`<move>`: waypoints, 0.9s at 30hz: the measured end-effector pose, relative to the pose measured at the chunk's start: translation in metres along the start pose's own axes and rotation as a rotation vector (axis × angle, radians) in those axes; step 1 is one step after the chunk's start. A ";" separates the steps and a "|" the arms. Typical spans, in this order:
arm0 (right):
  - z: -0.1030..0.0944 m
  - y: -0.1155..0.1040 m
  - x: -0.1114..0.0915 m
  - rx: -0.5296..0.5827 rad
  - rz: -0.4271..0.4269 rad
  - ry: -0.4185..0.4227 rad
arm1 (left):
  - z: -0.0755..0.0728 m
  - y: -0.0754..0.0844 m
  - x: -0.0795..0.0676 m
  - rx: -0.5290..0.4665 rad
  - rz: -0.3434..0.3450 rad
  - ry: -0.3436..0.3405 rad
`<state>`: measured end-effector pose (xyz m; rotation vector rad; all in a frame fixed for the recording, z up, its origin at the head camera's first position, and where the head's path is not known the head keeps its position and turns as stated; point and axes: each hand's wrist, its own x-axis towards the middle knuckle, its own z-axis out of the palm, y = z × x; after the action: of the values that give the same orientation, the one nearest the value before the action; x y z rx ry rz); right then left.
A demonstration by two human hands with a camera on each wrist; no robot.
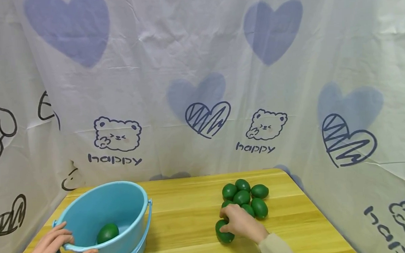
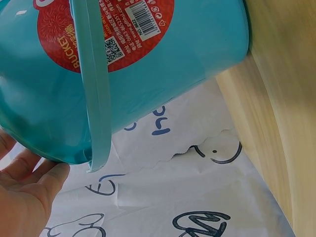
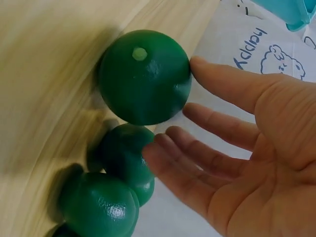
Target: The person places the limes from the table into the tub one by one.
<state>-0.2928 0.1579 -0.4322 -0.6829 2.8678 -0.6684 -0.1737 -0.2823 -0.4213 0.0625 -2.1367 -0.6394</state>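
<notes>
A light blue bucket (image 1: 139, 227) stands at the left of the table with its handle hanging down, and one smooth dark green avocado (image 1: 107, 233) lies inside. My left hand (image 1: 53, 248) grips the bucket's rim at the near left, fingers over the edge and thumb along the outside. On the right, my right hand (image 1: 242, 223) reaches to the nearest avocado (image 3: 143, 79) of a group. Its thumb and a fingertip are right at that avocado's side, with the fingers spread and only slightly bent. Several more avocados (image 1: 242, 197) cluster just beyond, partly hidden by the hand.
The yellow wood-grain table (image 1: 182, 214) stretches between bucket and avocados. A white cloth (image 1: 160, 87) printed with hearts and bears hangs behind and along both sides. A red label (image 2: 138, 29) is stuck on the bucket's outside.
</notes>
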 end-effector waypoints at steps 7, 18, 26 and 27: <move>0.005 0.002 -0.002 0.043 0.058 -0.044 | -0.003 -0.001 -0.001 0.009 0.017 -0.027; 0.013 0.004 -0.002 0.072 0.013 -0.047 | 0.000 0.000 0.002 -0.030 0.042 0.039; 0.017 0.004 -0.001 0.091 -0.049 -0.070 | 0.004 -0.002 0.002 -0.071 0.083 0.106; 0.018 0.004 -0.001 0.090 -0.063 -0.070 | 0.003 -0.002 0.002 -0.067 0.080 0.106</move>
<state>-0.2893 0.1545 -0.4503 -0.7710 2.7446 -0.7613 -0.1778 -0.2836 -0.4226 -0.0249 -2.0036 -0.6453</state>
